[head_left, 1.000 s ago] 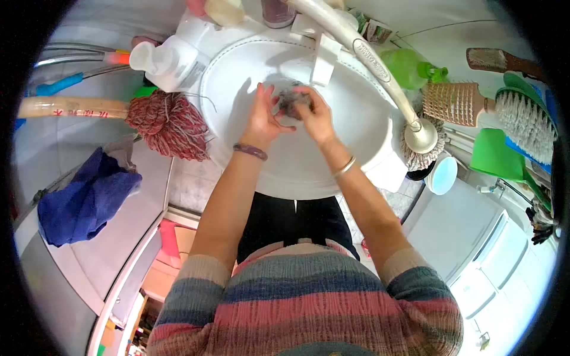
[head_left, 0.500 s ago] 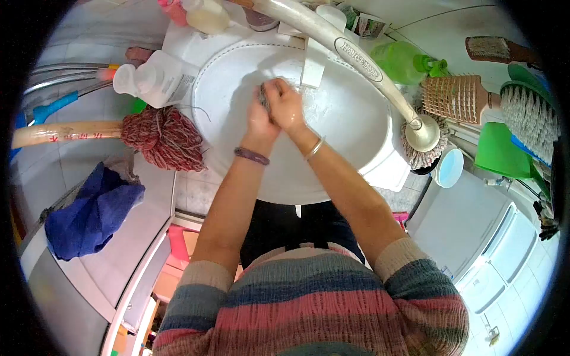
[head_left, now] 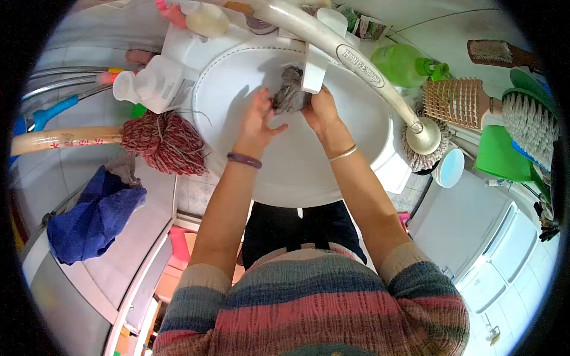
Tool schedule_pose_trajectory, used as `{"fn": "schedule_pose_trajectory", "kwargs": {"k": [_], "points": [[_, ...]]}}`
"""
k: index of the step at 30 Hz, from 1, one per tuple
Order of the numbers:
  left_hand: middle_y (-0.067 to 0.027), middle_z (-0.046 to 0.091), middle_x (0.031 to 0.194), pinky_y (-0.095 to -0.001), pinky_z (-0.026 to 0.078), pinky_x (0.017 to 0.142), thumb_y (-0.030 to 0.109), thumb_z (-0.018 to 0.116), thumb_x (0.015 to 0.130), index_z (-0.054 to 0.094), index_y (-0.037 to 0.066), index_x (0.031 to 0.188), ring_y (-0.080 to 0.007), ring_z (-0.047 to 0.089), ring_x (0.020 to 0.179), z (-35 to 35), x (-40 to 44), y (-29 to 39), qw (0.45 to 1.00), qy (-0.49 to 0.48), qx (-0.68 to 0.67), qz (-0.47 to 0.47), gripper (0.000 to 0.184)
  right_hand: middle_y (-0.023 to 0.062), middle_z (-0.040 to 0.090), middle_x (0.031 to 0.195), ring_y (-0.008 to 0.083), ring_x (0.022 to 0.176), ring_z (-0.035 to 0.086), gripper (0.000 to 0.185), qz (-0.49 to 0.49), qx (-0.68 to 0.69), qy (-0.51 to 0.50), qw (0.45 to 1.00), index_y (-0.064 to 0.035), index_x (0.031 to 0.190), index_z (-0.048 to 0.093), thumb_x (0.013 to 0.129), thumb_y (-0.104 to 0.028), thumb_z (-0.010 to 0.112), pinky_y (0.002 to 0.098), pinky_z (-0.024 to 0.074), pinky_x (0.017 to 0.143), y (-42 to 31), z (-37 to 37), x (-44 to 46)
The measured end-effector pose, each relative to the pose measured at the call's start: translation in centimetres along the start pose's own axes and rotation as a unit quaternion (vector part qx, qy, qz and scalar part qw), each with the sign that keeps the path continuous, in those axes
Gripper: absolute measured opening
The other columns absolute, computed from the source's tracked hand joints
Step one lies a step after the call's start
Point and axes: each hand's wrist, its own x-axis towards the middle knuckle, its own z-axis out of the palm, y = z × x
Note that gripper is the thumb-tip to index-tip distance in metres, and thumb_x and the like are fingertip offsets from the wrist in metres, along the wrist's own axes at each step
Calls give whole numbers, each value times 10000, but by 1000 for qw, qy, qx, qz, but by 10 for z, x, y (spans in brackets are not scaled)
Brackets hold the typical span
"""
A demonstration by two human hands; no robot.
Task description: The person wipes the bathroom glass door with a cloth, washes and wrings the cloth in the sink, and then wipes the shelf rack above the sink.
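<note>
One left hand (head_left: 256, 124) spreads unladen; at the basin's (head_left: 356, 136) twelve o'clock, the right hand's (head_left: 323, 113) lone curled grip could drop the grey wad (head_left: 290, 96).

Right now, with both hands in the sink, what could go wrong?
The grey cloth could slip into the sink: the left hand is spread open beside it, and the right hand is at its other edge, its grip partly hidden.

The right hand might also bump the white spout, since in this view its fingers run right up to the spout's end.
</note>
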Motion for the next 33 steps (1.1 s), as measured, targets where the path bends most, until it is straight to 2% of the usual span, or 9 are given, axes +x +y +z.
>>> {"fn": "schedule_pose_trajectory", "kwargs": {"k": [6,7,9,13,20,23,26,30,33], "points": [[-109,582,1098,-456,459,823,473,379,912,499,161,1161,-265,555,1009,24,25,5,959,-169,-224,-40,417,100,551,1075,236,989,528,250,59,75,-5,995,-43,1104,535,881,-148,499,350,437,861,-9,18,-42],[-113,604,1056,-408,485,801,464,381,915,515,142,1138,-258,581,968,30,24,9,947,-201,-250,-28,414,117,537,1077,259,1000,516,254,-91,-128,24,987,-41,1103,532,870,-141,513,354,430,862,0,8,-38],[-100,623,914,-325,510,709,360,407,928,564,72,1041,-228,607,810,43,20,-1,959,-147,-242,19,347,151,510,1083,303,1023,494,268,-363,-497,74,785,-39,1100,524,847,-126,541,362,415,864,13,-3,-33],[-75,596,869,-342,496,726,270,429,932,555,48,1002,-211,577,777,40,26,-14,972,-152,-179,13,265,192,531,999,355,867,546,163,-299,-418,74,855,-20,922,601,823,-146,571,409,441,744,28,13,-41],[-56,593,970,-298,471,770,228,436,940,550,25,1035,-186,571,873,53,14,-17,979,-47,-187,59,252,225,603,788,417,729,566,211,-250,-560,92,784,-8,805,601,800,-210,542,473,455,649,30,-3,12],[-55,610,929,-319,480,787,219,450,927,554,54,1049,-168,580,908,27,30,-22,972,-126,-189,56,230,237,606,822,413,783,570,240,-316,-493,123,801,-12,919,595,813,-217,528,456,458,706,37,-19,35],[-64,467,1230,-338,453,804,279,519,883,426,132,1272,-183,496,1073,10,0,4,993,-18,-80,89,426,226,588,963,398,908,552,263,-290,-466,100,830,-40,1019,574,801,-187,553,435,464,761,28,-43,45],[-18,281,1420,-547,312,915,331,520,861,310,224,1376,-243,338,1237,-1,-10,16,998,32,-17,55,566,166,478,1119,381,1034,474,323,-351,-661,-105,655,-56,1058,548,737,-72,576,437,454,827,34,-60,4],[7,277,1411,-588,295,908,345,516,853,341,252,1361,-239,311,1237,0,-12,12,999,36,6,19,545,163,495,1060,374,982,492,279,-306,-669,117,668,-52,1009,550,731,-64,560,435,451,833,32,-54,11]]}}
